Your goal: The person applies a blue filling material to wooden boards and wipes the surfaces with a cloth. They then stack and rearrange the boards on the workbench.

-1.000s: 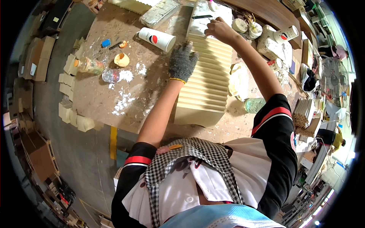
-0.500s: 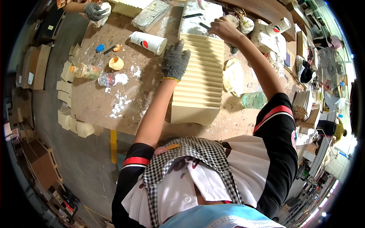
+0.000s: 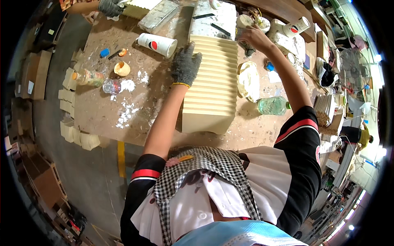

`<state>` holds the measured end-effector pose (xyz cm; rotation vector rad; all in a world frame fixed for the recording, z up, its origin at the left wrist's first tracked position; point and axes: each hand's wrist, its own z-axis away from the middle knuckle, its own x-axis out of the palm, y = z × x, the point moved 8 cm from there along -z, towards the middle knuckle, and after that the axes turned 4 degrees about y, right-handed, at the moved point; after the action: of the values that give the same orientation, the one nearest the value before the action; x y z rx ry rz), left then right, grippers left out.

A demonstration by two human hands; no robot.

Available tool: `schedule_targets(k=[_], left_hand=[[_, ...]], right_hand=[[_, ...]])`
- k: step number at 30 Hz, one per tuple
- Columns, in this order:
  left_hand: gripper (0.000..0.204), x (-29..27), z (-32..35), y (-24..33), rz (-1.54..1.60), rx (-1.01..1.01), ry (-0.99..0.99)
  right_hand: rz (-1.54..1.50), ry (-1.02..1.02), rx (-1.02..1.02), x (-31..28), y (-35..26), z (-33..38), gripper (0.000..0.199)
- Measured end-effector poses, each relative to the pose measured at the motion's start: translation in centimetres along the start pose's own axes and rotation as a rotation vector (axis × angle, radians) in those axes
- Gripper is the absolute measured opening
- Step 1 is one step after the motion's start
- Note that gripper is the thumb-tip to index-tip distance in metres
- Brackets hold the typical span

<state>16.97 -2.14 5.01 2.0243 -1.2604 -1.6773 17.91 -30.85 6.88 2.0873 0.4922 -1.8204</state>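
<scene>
A cream block with a ridged top lies lengthwise on the table before me. Its far end meets a paint-smeared white slab. My left hand, in a grey knitted glove, rests flat on the block's left edge, fingers stretched out and holding nothing. Beyond the block's far right corner is my bare right hand, its fingers bent downward just above a dark, matted lump; what they hold, if anything, is hidden. Two black strips, one nearer and one farther, lie on the slab.
Left of the block are a paper cup, a cream cup and plastic bottles. To the right lie a cream cloth-like piece and a green bottle. Another person's gloved hand is at the far left.
My right hand has left the nearer black strip, which now lies on the slab, and moved right toward the dark lump. My left hand stays on the block. The other person's hand has shifted.
</scene>
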Motion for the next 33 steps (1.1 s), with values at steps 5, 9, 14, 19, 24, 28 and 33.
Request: schedule_targets(k=[5, 9, 14, 19, 24, 28, 33], left_hand=[[0.050, 0.0, 0.0, -0.1, 0.016, -0.006, -0.005], [0.051, 0.2, -0.2, 0.7, -0.012, 0.027, -0.001], [0.062, 0.8, 0.0, -0.8, 0.044, -0.040, -0.042], [0.095, 1.7, 0.3, -2.8, -0.005, -0.227, -0.034], [0.102, 2.2, 0.4, -3.2, -0.074, -0.258, -0.141], [0.096, 1.6, 0.0, -2.1, -0.103, -0.166, -0.058], [0.091, 1.2, 0.0, -2.6, -0.070, -0.148, -0.021]], right_hand=[[0.081, 0.033, -0.057, -1.4, -4.8, -3.8, 0.016], [0.076, -0.036, -0.014, 0.3, -1.4, -1.4, 0.017], [0.096, -0.120, 0.061, 0.0, 0.1, 0.3, 0.016], [-0.085, 0.098, 0.002, -0.9, -5.2, -5.2, 0.018], [0.021, 0.104, -0.131, 0.0, -12.6, -12.3, 0.017], [0.074, 0.159, -0.220, 1.0, -13.2, -14.1, 0.017], [0.208, 0.024, -0.189, 0.8, -12.8, -13.6, 0.018]])
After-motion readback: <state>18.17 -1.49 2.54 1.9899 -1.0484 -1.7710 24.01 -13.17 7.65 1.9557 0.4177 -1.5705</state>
